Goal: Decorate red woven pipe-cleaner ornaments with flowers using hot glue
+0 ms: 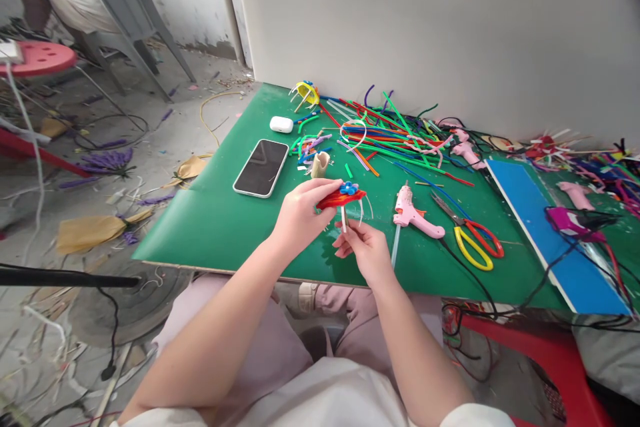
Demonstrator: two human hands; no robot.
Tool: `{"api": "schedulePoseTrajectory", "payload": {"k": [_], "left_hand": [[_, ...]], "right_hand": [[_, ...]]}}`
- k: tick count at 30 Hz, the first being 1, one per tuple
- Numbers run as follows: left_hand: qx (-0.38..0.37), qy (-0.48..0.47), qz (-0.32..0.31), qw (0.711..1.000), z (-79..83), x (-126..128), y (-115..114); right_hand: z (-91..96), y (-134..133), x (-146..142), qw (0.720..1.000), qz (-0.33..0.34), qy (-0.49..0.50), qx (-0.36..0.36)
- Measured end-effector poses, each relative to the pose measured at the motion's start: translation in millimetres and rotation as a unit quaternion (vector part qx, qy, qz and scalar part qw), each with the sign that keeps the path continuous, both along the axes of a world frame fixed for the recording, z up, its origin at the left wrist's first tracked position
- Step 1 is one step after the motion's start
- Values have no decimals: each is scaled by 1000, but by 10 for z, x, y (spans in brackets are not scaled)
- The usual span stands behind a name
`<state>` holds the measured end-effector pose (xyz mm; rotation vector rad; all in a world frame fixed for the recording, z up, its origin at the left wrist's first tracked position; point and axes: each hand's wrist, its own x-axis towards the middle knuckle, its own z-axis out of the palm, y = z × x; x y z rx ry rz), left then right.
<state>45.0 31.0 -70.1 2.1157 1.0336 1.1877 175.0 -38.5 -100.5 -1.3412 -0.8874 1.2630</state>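
Note:
My left hand (299,212) is closed on a small craft piece (341,196) made of red pipe cleaner with a blue bit on top. It is held just above the green table (215,220). My right hand (364,248) pinches the white stem (343,219) that hangs under the piece. A pink glue gun (415,212) lies right of my hands. Yellow and red scissors (473,240) lie beyond it.
A phone (261,167) and a white earbud case (281,124) lie at the left of the table. Several coloured pipe cleaners (395,130) pile up at the back. A blue board (550,227) and more glue guns sit right. Another person sits far left by a red stool (37,57).

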Motion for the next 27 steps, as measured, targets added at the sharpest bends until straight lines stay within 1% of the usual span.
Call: {"api": "schedulePoseTrajectory", "payload": {"k": [2,4,5,7,8,10,11,16,21,27], "left_hand": [[23,5,-7,1000,72,-25,-16],[36,-11,-32,999,164,-89,-22],[26,-26,-55,998,208,-135,-19],[-28,-86,-92,992,272,-237,2],[-52,-121,-97,987,284,-282,18],[-76,-154,-103,980,268,-338,52],[-80,-155,-107,979,244,-345,66],[-91,-126,-134,979,125,-269,83],[-136,-161,-135,968,103,-234,78],[-191,-183,-120,957,89,-185,74]], "right_hand": [[2,12,1,1000,-2,18,3],[12,23,0,999,-7,37,6],[19,26,-2,999,-10,46,7],[35,32,-8,998,-17,64,9],[44,34,-13,997,-20,72,10],[59,37,-25,996,-23,86,12],[66,37,-32,996,-23,91,13],[101,17,-66,994,-17,108,11],[146,-20,-81,992,-4,125,2],[194,-36,-83,990,16,141,-9]]}}
